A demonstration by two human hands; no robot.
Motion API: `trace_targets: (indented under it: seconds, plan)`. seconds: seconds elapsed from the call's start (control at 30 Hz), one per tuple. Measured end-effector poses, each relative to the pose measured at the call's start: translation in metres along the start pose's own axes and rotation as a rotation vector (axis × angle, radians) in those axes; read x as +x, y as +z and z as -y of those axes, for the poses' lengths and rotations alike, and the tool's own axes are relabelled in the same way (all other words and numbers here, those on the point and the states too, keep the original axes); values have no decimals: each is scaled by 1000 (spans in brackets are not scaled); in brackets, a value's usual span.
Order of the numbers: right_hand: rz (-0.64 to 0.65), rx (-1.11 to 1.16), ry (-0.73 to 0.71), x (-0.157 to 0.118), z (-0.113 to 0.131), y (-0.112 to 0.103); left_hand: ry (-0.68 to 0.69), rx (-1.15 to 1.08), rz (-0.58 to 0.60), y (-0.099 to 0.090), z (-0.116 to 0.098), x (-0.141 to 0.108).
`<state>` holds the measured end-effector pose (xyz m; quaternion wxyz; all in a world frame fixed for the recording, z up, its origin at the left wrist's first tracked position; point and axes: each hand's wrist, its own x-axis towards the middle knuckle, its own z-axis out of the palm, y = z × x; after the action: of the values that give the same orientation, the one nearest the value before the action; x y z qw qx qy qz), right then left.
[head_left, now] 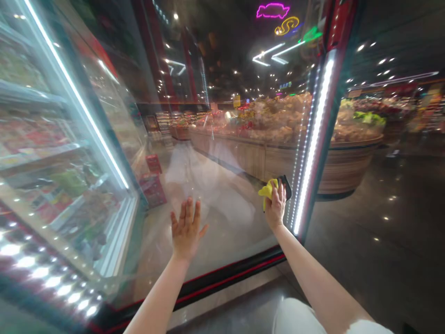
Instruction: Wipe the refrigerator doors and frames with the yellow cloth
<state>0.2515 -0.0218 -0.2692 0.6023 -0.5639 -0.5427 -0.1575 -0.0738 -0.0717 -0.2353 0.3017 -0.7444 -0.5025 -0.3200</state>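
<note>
A large glass door pane [225, 232] with a black and red frame stands tilted across my view. My left hand [186, 229] is spread flat, palm toward the glass; I cannot tell whether it touches. Farther right, my right hand [276, 204] presses a crumpled yellow cloth [266, 191] against the pane, its fingers pointing up. A dark, rounded piece [286, 186], which may be a door handle, sits just beyond those fingers, beside the bright light strip [314, 139] on the door's edge. A pale reflection shows in the glass.
Lit shelves [38, 162] with packaged goods fill the left side, behind a bright-edged frame. Through the glass runs a long wooden produce stand [239, 153], whose rounded end [344, 169] shows on the right. Red boxes [153, 188] stand on the floor near the shelves.
</note>
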Motion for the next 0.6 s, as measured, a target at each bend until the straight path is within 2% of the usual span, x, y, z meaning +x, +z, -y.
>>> trace_targets:
  seconds: [0.1,0.2,0.27,0.33,0.43,0.5,0.6]
  plan:
    - [-117,23,115,-8,-18,5,-30,-2,-20,-4,-3,4]
    - [-35,30,101,-19,-18,12,-46,-22,-12,-4,-13,5]
    - [54,27,30,-8,-15,11,-14,-46,22,-3,-23,3]
    - [93,28,-1,15,-19,6,29,-74,66,-1,-35,-1]
    - [63,42,86,35,-33,1,49,-96,112,3,-51,-9]
    - [38,41,148,23,-41,3,42,-93,122,7,-59,-15]
    - [18,34,211,-13,-45,14,11,-82,117,12,-65,-25]
